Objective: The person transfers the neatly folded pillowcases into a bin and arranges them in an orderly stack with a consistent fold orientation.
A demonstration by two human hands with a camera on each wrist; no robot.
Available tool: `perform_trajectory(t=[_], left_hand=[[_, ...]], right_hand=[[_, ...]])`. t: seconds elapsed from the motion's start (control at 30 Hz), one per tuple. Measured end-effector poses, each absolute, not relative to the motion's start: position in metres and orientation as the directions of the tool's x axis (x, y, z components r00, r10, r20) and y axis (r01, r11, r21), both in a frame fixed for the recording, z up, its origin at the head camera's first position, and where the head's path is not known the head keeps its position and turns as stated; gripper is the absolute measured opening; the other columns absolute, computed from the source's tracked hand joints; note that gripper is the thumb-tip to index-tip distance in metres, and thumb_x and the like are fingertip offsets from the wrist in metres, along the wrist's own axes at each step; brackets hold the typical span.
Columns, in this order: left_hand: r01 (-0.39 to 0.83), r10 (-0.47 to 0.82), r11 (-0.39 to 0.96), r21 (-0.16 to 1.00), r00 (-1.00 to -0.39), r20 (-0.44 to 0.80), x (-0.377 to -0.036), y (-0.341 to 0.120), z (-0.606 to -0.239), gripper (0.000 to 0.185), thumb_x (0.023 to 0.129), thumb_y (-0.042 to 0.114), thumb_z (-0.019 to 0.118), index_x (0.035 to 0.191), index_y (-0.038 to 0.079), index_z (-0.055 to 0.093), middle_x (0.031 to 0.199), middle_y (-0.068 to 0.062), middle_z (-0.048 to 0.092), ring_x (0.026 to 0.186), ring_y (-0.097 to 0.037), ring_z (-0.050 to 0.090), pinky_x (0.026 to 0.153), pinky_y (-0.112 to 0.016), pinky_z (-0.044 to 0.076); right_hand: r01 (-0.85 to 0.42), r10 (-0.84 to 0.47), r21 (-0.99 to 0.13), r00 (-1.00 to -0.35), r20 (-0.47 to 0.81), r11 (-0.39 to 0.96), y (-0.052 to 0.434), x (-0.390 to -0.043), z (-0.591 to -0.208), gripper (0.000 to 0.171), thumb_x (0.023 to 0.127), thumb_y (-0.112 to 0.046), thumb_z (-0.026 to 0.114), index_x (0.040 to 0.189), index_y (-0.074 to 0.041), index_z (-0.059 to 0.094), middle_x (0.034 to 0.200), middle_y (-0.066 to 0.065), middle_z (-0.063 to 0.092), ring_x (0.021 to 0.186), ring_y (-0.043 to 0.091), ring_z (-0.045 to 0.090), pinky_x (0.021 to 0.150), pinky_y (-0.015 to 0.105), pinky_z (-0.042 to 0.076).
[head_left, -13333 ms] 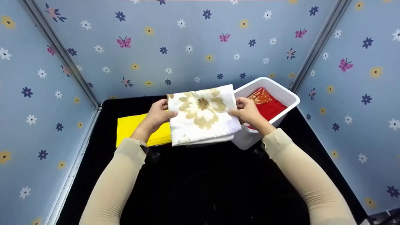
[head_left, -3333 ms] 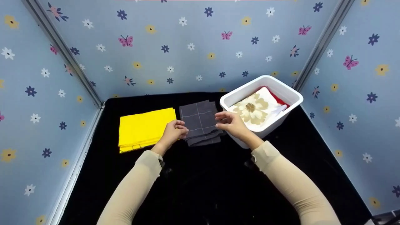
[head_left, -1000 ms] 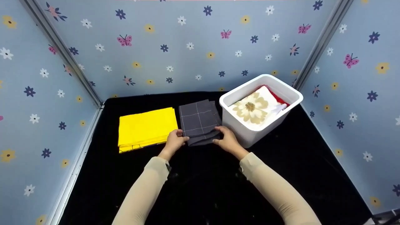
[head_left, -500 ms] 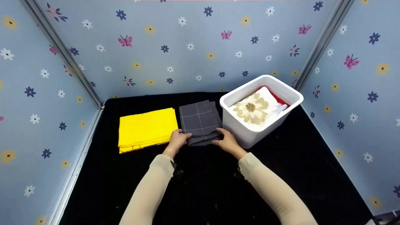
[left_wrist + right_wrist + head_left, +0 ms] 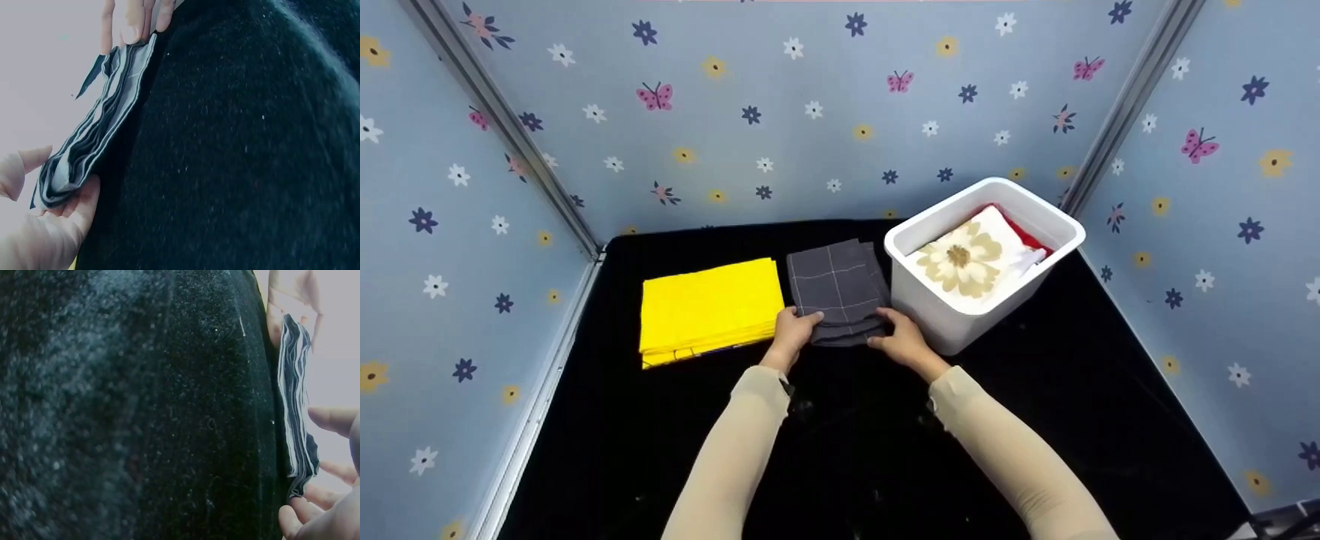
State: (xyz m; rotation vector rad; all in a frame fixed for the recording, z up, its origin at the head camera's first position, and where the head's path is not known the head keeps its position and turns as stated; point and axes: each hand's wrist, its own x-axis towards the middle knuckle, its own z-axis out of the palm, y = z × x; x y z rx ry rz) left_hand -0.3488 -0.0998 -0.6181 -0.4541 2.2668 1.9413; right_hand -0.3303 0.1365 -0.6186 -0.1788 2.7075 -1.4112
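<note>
Black tabletop [image 5: 840, 450]: folded grey cloth [image 5: 837, 285], long axis front-to-back; both hands, left hand [image 5: 793, 334], right hand [image 5: 901, 341], pinch near corners.

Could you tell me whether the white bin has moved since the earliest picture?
Yes. The white bin now sits closer to the yellow cloth, nearer the table's middle.

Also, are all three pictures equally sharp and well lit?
Head view: evenly lit and sharp, walls bowed by the wide lens. Left wrist view: grey cloth edge fairly sharp, background washed out white. Right wrist view: black mat grainy, soft nearby, and overexposed beyond the cloth.
</note>
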Motion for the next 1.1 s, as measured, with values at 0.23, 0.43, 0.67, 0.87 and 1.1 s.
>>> perform_trajectory(t=[0.23,0.43,0.67,0.87,1.1], left_hand=[[-0.268,-0.205,0.113,0.957,-0.949,-0.241,-0.353,-0.09,-0.622,0.074,0.101,0.007,0.071,0.163,-0.009,0.032,0.167,-0.031,0.039,0.155,-0.042,0.041,0.132,-0.048,0.033],[-0.233,-0.208,0.081,0.969,-0.955,-0.212,-0.353,-0.084,-0.621,0.074,0.1,0.001,0.069,0.164,-0.002,0.034,0.166,-0.027,0.041,0.153,-0.04,0.044,0.13,-0.049,0.037],[-0.164,-0.208,0.021,0.986,-0.966,-0.156,-0.354,-0.078,-0.616,0.07,0.097,-0.009,0.063,0.162,-0.002,0.039,0.155,-0.028,0.053,0.141,-0.041,0.056,0.123,-0.049,0.046],[-0.111,-0.172,-0.013,0.994,-0.979,-0.112,-0.354,-0.08,-0.608,0.066,0.097,-0.01,0.062,0.159,0.002,0.044,0.144,-0.027,0.061,0.123,-0.035,0.066,0.105,-0.041,0.056],[-0.079,-0.161,-0.037,0.996,-0.983,-0.084,-0.36,-0.084,-0.593,0.068,0.094,-0.009,0.062,0.159,0.004,0.046,0.141,-0.025,0.062,0.116,-0.032,0.067,0.096,-0.034,0.057]], right_hand=[[-0.06,-0.154,-0.824,-0.988,-0.033,0.563,0.137,-0.329,-0.619,0.07,0.09,-0.012,0.083,0.153,0.002,0.058,0.156,0.022,0.06,0.15,0.041,0.051,0.129,0.05,0.038],[-0.087,-0.16,-0.819,-0.987,-0.006,0.567,0.137,-0.33,-0.619,0.07,0.087,-0.01,0.084,0.151,0.005,0.058,0.154,0.025,0.061,0.149,0.042,0.052,0.129,0.051,0.039],[-0.091,-0.165,-0.827,-0.986,-0.003,0.555,0.138,-0.328,-0.617,0.07,0.087,-0.009,0.084,0.15,0.006,0.058,0.153,0.026,0.061,0.148,0.043,0.052,0.128,0.051,0.039],[-0.086,-0.162,-0.821,-0.987,-0.008,0.565,0.139,-0.329,-0.616,0.07,0.088,-0.012,0.084,0.151,0.004,0.058,0.153,0.025,0.061,0.148,0.043,0.053,0.128,0.051,0.04],[-0.093,-0.17,-0.822,-0.985,-0.005,0.562,0.139,-0.33,-0.611,0.07,0.094,-0.027,0.083,0.152,0.003,0.058,0.152,0.024,0.062,0.146,0.041,0.055,0.126,0.051,0.043]])
